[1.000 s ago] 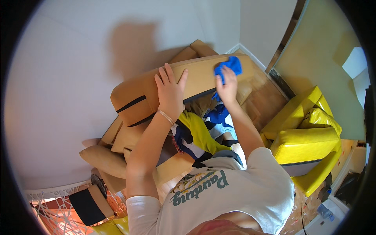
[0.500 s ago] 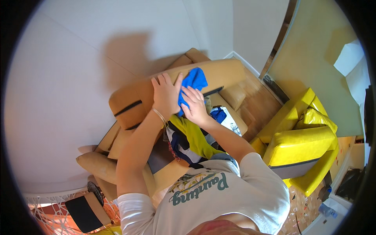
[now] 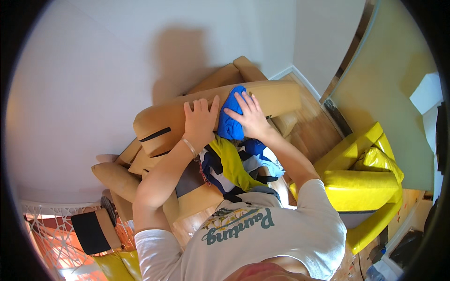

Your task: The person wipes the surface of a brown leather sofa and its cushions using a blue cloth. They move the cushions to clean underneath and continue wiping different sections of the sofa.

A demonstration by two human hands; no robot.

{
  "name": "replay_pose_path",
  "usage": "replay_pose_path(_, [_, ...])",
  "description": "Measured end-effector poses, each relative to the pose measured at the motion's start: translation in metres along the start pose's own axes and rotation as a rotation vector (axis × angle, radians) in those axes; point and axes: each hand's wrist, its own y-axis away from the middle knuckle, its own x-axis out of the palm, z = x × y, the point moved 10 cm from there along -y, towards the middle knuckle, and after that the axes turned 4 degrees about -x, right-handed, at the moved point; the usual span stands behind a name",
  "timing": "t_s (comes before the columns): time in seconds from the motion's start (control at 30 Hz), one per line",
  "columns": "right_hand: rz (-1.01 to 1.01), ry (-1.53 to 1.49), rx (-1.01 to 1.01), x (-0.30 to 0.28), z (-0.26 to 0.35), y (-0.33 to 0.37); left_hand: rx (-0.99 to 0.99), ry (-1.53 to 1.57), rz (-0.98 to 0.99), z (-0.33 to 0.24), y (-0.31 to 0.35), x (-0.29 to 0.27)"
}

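Observation:
A bright blue cloth garment [image 3: 230, 125], bunched into a narrow bundle, lies on the top of a tan sofa back cushion [image 3: 276, 97]. My right hand [image 3: 252, 116] rests on its right side with fingers spread. Just left of the bundle, my left hand [image 3: 200, 121] lies flat on the cushion, fingers stretched out and apart. Below my hands is a heap of clothes: a yellow-green garment [image 3: 234, 164], a dark blue and white one [image 3: 216, 174], and a pale blue-white one [image 3: 260, 161]. My arms and shirt hide part of the heap.
A yellow armchair [image 3: 361, 189] stands to the right on the wooden floor [image 3: 318, 129]. A tan bolster [image 3: 117, 180] lies at left. White lattice [image 3: 51, 234] and a black and tan block [image 3: 95, 232] are at lower left. A pale wall [image 3: 93, 93] rises behind the sofa.
My hands have moved apart; the right one has shifted right on the blue garment. The garment looks narrower and more compact. The whole view has shifted slightly.

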Motion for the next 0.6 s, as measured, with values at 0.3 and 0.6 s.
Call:
replay_pose_path(0.3, [-0.110, 0.148, -0.315, -0.092, 0.076, -0.033, -0.099, 0.165, -0.017, 0.049, 0.065, -0.089])
replay_pose_path(0.6, [0.239, -0.523, -0.614, -0.020, 0.146, -0.110, -0.480, 0.535, 0.107, 0.104, 0.181, -0.007])
